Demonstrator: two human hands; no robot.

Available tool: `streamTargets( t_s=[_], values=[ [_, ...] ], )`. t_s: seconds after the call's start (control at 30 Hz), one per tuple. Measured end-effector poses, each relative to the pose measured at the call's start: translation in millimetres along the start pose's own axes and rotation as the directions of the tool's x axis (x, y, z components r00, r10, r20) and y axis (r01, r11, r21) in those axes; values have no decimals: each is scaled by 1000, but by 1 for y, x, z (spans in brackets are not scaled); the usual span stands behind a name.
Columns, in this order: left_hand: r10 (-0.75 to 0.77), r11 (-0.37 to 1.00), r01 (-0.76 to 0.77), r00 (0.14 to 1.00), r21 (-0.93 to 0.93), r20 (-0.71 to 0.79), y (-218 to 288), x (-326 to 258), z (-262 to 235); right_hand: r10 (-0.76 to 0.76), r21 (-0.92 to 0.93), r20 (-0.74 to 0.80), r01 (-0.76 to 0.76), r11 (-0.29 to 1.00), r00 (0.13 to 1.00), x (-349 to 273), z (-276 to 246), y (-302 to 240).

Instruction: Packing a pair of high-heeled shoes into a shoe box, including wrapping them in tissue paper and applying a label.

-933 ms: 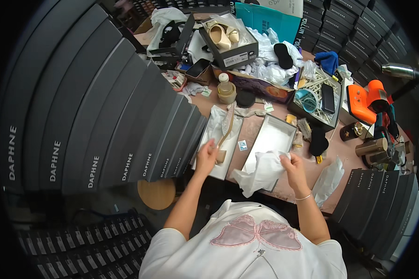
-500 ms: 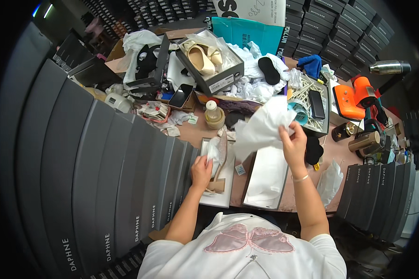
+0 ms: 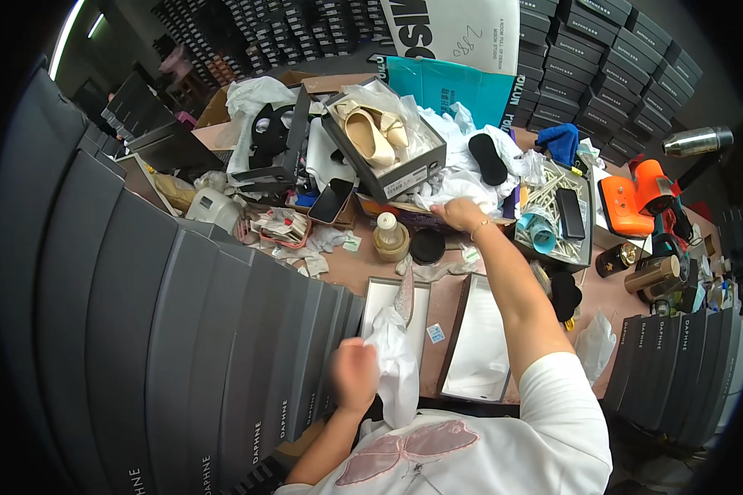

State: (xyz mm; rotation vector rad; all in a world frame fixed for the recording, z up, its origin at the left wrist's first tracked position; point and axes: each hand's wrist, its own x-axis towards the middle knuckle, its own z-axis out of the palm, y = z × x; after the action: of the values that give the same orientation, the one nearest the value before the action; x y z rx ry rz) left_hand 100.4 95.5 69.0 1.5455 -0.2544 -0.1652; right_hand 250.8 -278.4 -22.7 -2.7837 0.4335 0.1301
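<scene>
My left hand (image 3: 355, 375), smeared by motion, is closed at the edge of a crumpled white tissue paper (image 3: 395, 363) that hangs toward my shirt. Behind the paper is a shallow white-lined box part (image 3: 421, 309), where the pale, sparkly end of a shoe (image 3: 404, 293) shows; the rest of the shoe is covered. My right hand (image 3: 462, 216) is stretched far forward, its fingers closed at the front of a heap of white tissue (image 3: 450, 186). To the right of the shoe lies an open, white-lined shoebox (image 3: 477, 342).
Cream shoes (image 3: 371, 136) sit in a grey box at the back. White sticks fill a box (image 3: 588, 235) holding a black phone (image 3: 568, 213). Grey shoeboxes (image 3: 190, 322) wall the left; more boxes (image 3: 685, 355) stand right. A bottle (image 3: 390, 238) stands mid-table.
My right hand has carried a white sheet forward to the tissue heap. My left hand has drawn back from the shoe with white paper, and the view has shifted.
</scene>
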Motion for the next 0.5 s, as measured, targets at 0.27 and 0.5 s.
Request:
streamTargets(
  t_s=[0.27,0.5],
  values=[
    [-51,991,33,989,-131,-137,-31,22,37,-460,758,-85,357,547,884,-223,-55,-102],
    [-251,915,314,935,-254,250,-9,-10,74,-111,970,75,-47,239,991,-320,-10,-79]
  ],
)
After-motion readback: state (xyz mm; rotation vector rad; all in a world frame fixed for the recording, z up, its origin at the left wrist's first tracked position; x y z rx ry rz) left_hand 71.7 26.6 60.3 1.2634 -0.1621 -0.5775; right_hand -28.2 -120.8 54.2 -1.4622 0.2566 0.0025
